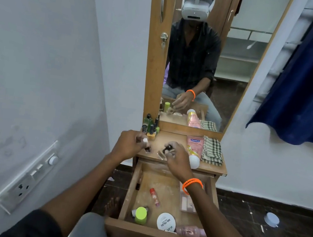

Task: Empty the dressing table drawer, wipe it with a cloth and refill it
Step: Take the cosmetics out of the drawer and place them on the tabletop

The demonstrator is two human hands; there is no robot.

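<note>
Flanking both hands: bottles [150,126], tube [194,149], cloth [212,151]

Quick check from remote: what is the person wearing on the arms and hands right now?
Both hands are bare, no gloves. The right hand has an orange beaded band looped twice round its wrist. The left hand wears nothing; a dark sleeve is pushed up that arm.

Checked cloth [212,151], pink tube [194,147], lime-green cap [140,213], orange bracelet [192,183].

Both hands [129,144] [176,157] grip what look like small bottles [166,148] above the open drawer [162,197].
</note>
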